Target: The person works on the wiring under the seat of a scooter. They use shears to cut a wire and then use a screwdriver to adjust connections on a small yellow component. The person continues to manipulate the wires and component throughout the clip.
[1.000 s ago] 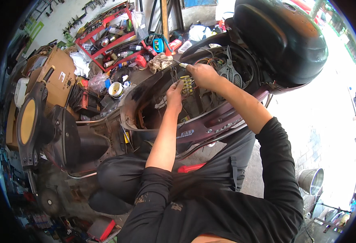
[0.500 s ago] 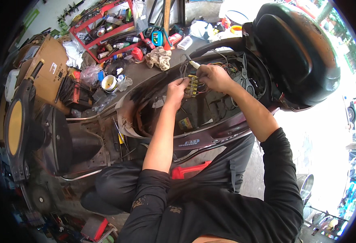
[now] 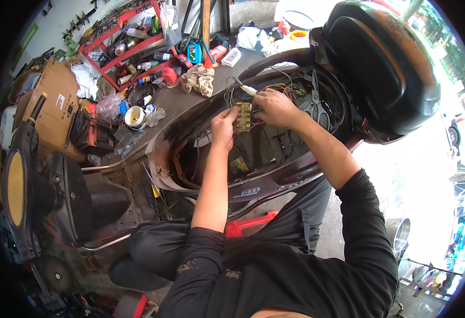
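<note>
My left hand (image 3: 223, 130) pinches the edge of a yellowish terminal block (image 3: 243, 117) with a row of metal contacts. Just right of it, the fingers of my right hand (image 3: 276, 107) are closed around a slim white piece (image 3: 248, 90) with a dark grey end; its exact kind is unclear. Thin wires curl near that grey end. Both hands are over the open body of a scooter (image 3: 275, 183), whose inside holds coloured wires (image 3: 296, 91) behind my right hand. A pair of scissors (image 3: 315, 96) lies at the compartment's right side.
A black seat or box lid (image 3: 381, 69) rises at the right. Handlebars (image 3: 18, 180) stand at far left. Beyond the scooter are a rag (image 3: 198, 79), a white tub (image 3: 135, 117), a red rack (image 3: 121, 47) with cans, and a cardboard box (image 3: 55, 100). A red case (image 3: 251, 224) lies below the scooter.
The whole view has shifted, so things appear slightly lower and further left. Both hands keep their grips, and slightly more of the terminal block's face shows.
</note>
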`<action>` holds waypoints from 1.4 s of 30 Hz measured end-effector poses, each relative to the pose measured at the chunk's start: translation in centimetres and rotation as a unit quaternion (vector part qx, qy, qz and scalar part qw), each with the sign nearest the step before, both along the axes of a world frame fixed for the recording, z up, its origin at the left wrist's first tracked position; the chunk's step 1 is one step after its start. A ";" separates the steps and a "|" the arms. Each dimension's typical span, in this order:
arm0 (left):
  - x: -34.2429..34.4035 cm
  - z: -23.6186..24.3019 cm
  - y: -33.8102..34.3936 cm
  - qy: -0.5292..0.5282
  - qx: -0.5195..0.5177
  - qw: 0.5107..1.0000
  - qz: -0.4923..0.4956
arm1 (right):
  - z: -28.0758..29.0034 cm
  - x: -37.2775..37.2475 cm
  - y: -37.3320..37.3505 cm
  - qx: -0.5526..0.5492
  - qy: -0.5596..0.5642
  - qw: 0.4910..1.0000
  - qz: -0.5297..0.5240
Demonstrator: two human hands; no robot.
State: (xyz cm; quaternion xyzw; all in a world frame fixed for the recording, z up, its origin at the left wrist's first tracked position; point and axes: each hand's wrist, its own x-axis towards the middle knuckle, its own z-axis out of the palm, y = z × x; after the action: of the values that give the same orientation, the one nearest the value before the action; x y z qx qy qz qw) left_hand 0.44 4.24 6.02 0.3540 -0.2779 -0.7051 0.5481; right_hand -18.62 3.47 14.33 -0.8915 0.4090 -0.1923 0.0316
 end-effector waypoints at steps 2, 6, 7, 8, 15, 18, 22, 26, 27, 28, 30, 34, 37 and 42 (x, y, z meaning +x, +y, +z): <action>-0.1 -0.4 0.1 0.010 -0.014 1.000 0.009 | -0.5 0.2 0.0 -0.014 -0.006 1.000 -0.003; 0.3 -1.1 -0.1 -0.016 -0.035 0.999 0.000 | -0.6 0.3 0.1 -0.007 0.006 1.000 0.001; 0.2 -1.2 0.0 -0.031 -0.037 0.999 0.009 | -0.7 0.3 0.1 -0.006 0.001 1.000 0.005; 0.0 -1.2 0.0 -0.045 -0.040 0.998 0.018 | -0.8 0.2 0.0 -0.005 -0.004 1.000 0.008; -0.1 -0.3 0.6 -0.002 0.017 1.000 -0.002 | -1.3 -0.5 -0.5 0.031 -0.054 0.998 0.026; 0.0 -0.6 0.3 0.042 0.027 0.998 -0.025 | -1.3 -0.5 -0.8 0.036 -0.082 0.996 0.031; 0.0 -0.8 0.4 0.039 -0.004 0.999 -0.015 | -1.2 -0.5 -0.6 0.063 -0.056 0.996 0.002; -0.6 -1.1 0.3 -0.015 -0.028 0.999 -0.011 | -1.1 -1.0 -0.9 0.082 -0.092 0.992 0.009; -0.6 -1.2 0.4 -0.043 -0.030 0.999 -0.009 | -0.9 -0.8 -0.9 0.092 -0.100 0.991 0.012; -0.5 -1.3 0.5 -0.039 -0.025 0.999 -0.004 | -0.7 -0.7 -0.8 0.110 -0.085 0.990 0.007; -0.8 -0.8 0.7 -0.027 -0.016 0.999 0.003 | -0.5 -0.8 -0.7 0.127 -0.041 0.991 0.001; -0.7 -0.3 0.7 -0.009 -0.019 0.999 0.033 | -0.6 -0.6 -0.2 0.039 0.027 0.999 0.022; -0.7 -0.2 0.7 -0.016 -0.030 0.998 0.045 | -1.2 -0.2 0.0 0.011 0.069 0.998 0.002; -1.0 -0.4 0.7 -0.023 -0.049 0.998 0.041 | -1.4 0.0 0.1 0.011 0.076 0.997 0.010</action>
State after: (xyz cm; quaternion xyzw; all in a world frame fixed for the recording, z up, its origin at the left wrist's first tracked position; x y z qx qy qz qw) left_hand -0.54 4.95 5.58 0.3540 -0.3101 -0.6588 0.5869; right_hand -18.67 3.61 12.92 -0.9070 0.4038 -0.1187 0.0120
